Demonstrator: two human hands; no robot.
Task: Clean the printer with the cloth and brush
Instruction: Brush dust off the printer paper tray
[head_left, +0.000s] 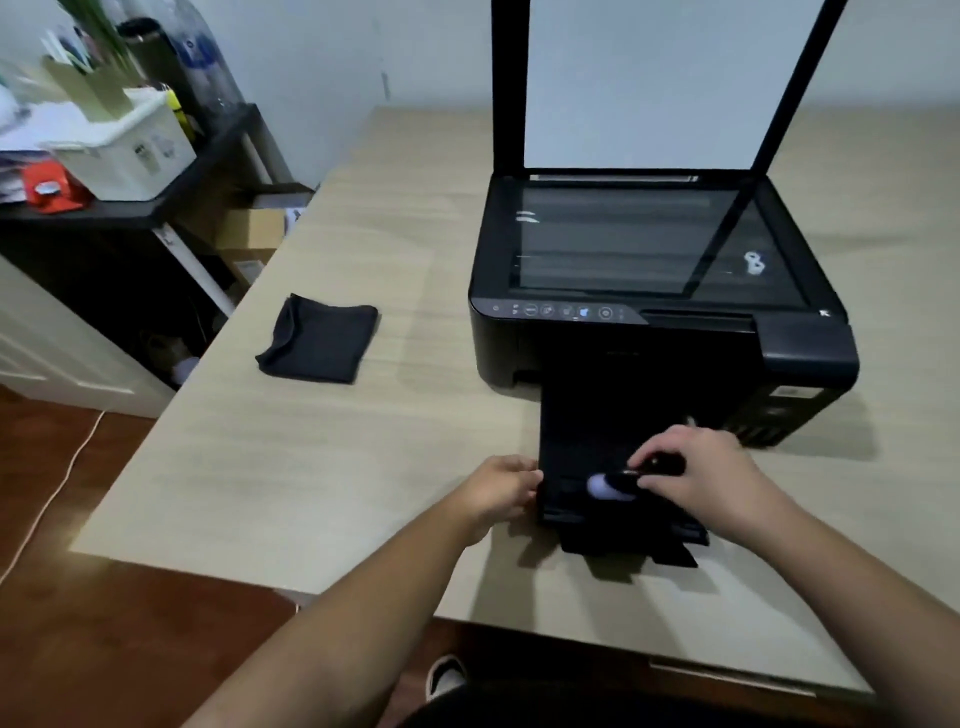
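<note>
The right hand pinches the light brush by its handle, soft bristles on the thin, likely flexible output tray; the left hand grips its edge.

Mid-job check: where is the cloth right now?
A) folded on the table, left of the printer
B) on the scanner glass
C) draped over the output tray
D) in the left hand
A: the black cloth lies folded on the table, left of the printer, untouched.
</note>
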